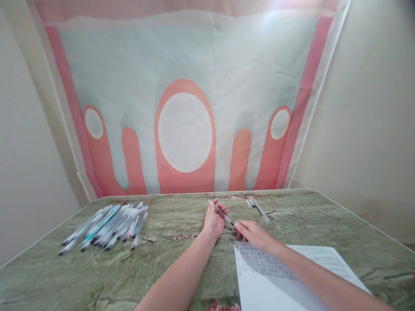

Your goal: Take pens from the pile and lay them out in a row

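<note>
My left hand (214, 221) is closed around a clear ballpoint pen (219, 211) that slants from upper left to lower right above the green table (168, 263). My right hand (253, 233) pinches the pen's lower end near its tip. Both hands meet at the middle of the table, just beyond the top edge of a white sheet of paper (279, 276) covered in handwriting. My right forearm lies across that sheet.
A pile of several pens (110, 225) lies at the left of the table. A few more pens (257, 208) rest near the far edge, right of centre. A pink and pale blue cloth (184, 108) hangs on the wall behind.
</note>
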Tool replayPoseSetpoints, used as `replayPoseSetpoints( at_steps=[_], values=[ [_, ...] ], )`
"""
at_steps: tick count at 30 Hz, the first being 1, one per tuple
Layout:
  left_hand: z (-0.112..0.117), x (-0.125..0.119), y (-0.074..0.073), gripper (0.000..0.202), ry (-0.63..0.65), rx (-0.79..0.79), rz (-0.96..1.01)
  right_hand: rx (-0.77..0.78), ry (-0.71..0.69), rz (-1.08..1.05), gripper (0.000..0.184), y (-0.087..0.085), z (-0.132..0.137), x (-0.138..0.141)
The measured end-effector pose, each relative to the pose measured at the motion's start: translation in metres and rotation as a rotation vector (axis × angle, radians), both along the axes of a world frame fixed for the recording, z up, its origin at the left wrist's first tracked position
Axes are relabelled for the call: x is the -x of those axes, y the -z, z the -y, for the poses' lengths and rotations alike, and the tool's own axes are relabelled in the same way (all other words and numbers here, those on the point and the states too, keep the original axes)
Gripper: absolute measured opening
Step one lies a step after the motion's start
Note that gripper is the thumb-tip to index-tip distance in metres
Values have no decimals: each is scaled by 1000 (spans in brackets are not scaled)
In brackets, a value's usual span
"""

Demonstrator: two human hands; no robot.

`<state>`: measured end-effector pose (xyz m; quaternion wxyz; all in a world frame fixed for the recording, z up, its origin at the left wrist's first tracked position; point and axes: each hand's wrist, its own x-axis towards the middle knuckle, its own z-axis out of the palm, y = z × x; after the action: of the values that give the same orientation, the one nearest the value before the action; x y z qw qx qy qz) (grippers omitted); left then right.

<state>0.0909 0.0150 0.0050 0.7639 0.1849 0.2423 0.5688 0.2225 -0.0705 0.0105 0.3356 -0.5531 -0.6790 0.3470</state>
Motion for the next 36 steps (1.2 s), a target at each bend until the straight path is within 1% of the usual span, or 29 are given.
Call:
replayPoseSetpoints(
  at_steps=[2,4,6,8,11,15,19,23,26,30,36],
  values=[
    [-1,0,0,23,-14,-7,26,-109,15,81,41,0,3,2],
    [1,-1,-1,22,-7,-6,53,-192,67,160,38,1,3,1],
    [2,-2,-3,21,5,5,84,-237,141,217,34,2,2,0],
    [3,-3,-5,19,22,19,118,-253,181,247,33,4,0,-1],
    [4,-3,-7,18,51,22,150,-272,152,269,34,6,-1,0],
    [6,-2,-8,20,87,1,120,-302,127,283,36,8,2,1],
    [9,-3,-9,21,135,-44,68,-276,144,209,37,9,2,0],
    [15,-7,-9,24,229,-120,-71,-227,157,83,40,11,0,-2],
    [20,-11,-8,23,254,-164,-154,-167,170,-22,41,12,-1,-3],
    [22,-12,-8,22,260,-188,-163,-98,170,-143,44,11,-1,-3],
    [22,-9,-9,21,285,-204,-149,-154,201,-128,43,10,-1,-6]
  ],
)
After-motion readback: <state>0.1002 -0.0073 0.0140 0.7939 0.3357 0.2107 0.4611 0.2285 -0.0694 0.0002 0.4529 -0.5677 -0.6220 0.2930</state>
